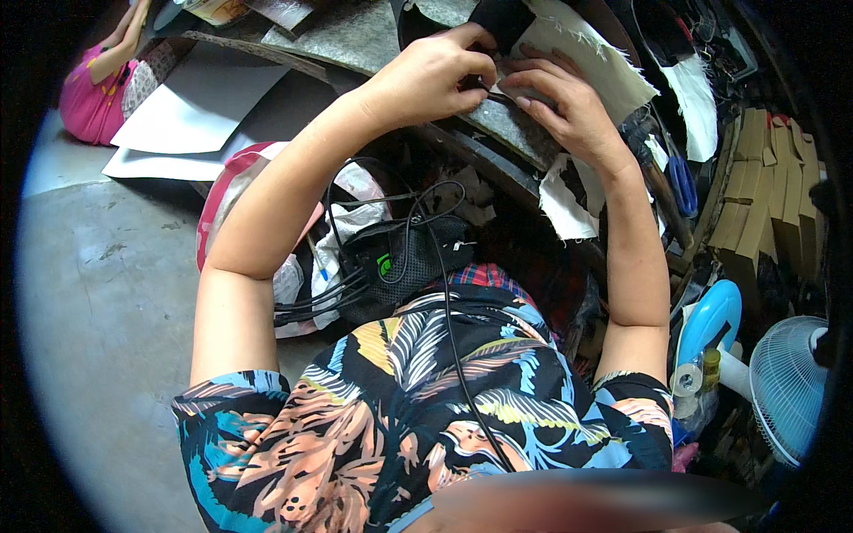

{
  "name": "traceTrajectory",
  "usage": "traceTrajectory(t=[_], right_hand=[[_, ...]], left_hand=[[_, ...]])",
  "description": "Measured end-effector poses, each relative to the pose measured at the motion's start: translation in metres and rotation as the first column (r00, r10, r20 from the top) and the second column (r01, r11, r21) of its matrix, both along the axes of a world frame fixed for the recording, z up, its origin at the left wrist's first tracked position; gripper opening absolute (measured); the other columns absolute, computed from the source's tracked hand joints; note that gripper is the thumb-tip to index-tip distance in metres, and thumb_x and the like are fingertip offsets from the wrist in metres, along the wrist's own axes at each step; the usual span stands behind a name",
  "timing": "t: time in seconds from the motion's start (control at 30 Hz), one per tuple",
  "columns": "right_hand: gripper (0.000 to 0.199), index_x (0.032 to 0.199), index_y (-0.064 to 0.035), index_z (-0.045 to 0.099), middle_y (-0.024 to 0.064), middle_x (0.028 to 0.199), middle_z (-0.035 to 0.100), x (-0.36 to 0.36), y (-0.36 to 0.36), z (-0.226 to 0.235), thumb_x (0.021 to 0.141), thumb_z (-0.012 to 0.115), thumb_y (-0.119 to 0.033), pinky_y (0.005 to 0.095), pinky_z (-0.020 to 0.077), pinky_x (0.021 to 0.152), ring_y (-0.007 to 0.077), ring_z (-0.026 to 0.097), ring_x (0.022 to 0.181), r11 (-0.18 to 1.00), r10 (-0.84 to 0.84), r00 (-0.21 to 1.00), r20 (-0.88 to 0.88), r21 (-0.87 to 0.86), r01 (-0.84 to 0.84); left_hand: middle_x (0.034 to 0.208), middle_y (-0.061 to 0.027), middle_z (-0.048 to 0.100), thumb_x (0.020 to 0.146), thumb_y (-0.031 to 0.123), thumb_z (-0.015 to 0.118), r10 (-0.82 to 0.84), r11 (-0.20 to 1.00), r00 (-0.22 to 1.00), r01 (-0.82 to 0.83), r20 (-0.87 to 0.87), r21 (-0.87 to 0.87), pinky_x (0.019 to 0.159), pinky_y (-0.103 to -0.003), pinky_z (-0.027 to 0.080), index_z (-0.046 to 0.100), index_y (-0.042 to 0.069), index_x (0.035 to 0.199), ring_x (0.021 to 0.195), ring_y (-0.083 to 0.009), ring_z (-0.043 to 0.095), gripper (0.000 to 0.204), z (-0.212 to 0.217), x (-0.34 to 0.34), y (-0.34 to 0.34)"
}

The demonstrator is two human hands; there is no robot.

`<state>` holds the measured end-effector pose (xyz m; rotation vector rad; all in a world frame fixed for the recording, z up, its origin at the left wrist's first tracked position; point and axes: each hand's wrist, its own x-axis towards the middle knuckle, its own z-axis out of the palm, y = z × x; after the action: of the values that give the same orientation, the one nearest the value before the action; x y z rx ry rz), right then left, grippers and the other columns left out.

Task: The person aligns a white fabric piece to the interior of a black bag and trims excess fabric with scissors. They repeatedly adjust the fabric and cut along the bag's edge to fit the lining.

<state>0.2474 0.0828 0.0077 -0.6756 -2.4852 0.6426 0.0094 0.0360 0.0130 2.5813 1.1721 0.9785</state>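
At the edge of the grey worktop (338, 42), my left hand (437, 78) is closed, its fingertips pinched on a small, thin dark piece whose kind I cannot make out. Close on its right is my right hand (569, 105), its fingers bent and apart over the worktop, with no held thing showing between them. Beyond both hands lies a cream cloth (591, 58) with a frayed edge. A curved black piece (504, 22) stands just past my left fingers. Part of what lies between the fingertips is hidden.
White sheets (191, 107) jut out at the left, near a person in pink (89, 98). Below my arms are a black mesh pouch (391, 258) with looping cables and a pink-rimmed container (213, 209). Folded cardboard (755, 186) and a fan (789, 386) stand at the right.
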Motion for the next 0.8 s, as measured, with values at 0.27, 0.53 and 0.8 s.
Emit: traceTrajectory(t=[0.27, 0.53, 0.8], right_hand=[[0.017, 0.105, -0.0125, 0.070, 0.0059, 0.105, 0.066, -0.002, 0.000, 0.001, 0.088, 0.069, -0.013, 0.0408, 0.0505, 0.092, 0.0293, 0.063, 0.103, 0.985, -0.054, 0.997, 0.059, 0.168, 0.044], [0.033, 0.115, -0.0046, 0.066, 0.0134, 0.113, 0.065, -0.003, -0.001, 0.002, 0.089, 0.070, -0.024, 0.0411, 0.0499, 0.094, 0.0337, 0.062, 0.106, 0.991, -0.065, 0.998, 0.017, 0.118, 0.063], [0.039, 0.118, -0.0074, 0.067, 0.0138, 0.115, 0.065, -0.009, -0.002, 0.000, 0.088, 0.071, -0.032, 0.0439, 0.0483, 0.097, 0.0354, 0.060, 0.109, 0.966, -0.099, 0.995, 0.023, 0.243, 0.091]], left_hand=[[0.120, -0.0153, 0.058, 0.088, 0.006, 0.067, -0.070, 0.995, 0.997, 0.068, -0.032, -0.070, 0.088, -0.039, 0.053, 0.065, 0.005, 0.097, 0.107, -0.0335, 0.062, 0.009, -0.002, -0.012, 0.002], [0.115, -0.0184, 0.059, 0.090, 0.021, 0.071, 0.146, 0.974, 0.984, -0.126, 0.097, -0.187, 0.084, -0.039, 0.054, 0.064, -0.001, 0.102, 0.099, -0.0329, 0.065, 0.026, 0.005, -0.003, -0.006], [0.086, -0.0251, 0.067, 0.090, 0.023, 0.060, 0.379, 0.915, 0.923, -0.385, -0.070, -0.121, 0.079, -0.050, 0.053, 0.072, 0.000, 0.089, 0.084, -0.0430, 0.066, 0.026, -0.001, 0.013, 0.030]])
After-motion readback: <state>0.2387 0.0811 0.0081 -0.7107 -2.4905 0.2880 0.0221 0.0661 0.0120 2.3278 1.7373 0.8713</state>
